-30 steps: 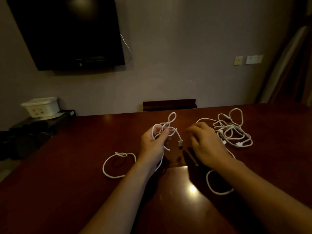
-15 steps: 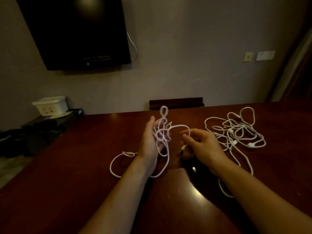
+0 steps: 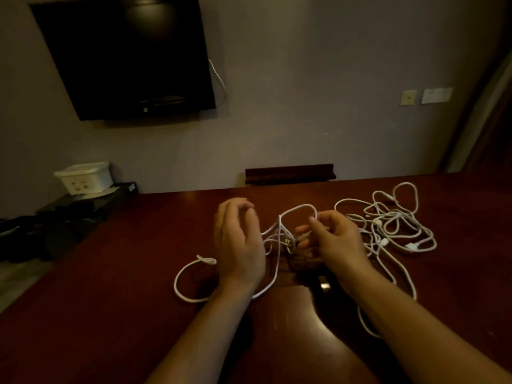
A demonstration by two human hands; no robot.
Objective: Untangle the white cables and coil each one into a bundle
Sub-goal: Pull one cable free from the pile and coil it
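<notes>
Head view: white cable (image 3: 297,210) looped up between both hands, right hand (image 3: 332,239) pinching the loop, left hand (image 3: 238,239) relaxed with fingers spread, holding nothing. Risk: pulling hard could tighten the knot (image 3: 207,260) left of the left hand or drag in the tangled pile (image 3: 393,225) right of the right hand.

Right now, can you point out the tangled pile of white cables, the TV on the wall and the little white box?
Tangled cable pile (image 3: 388,220): head view, on crossing strands at its middle.
TV (image 3: 127,56): head view, centre of the dark screen.
White box (image 3: 86,178): head view, its front wall.
</notes>
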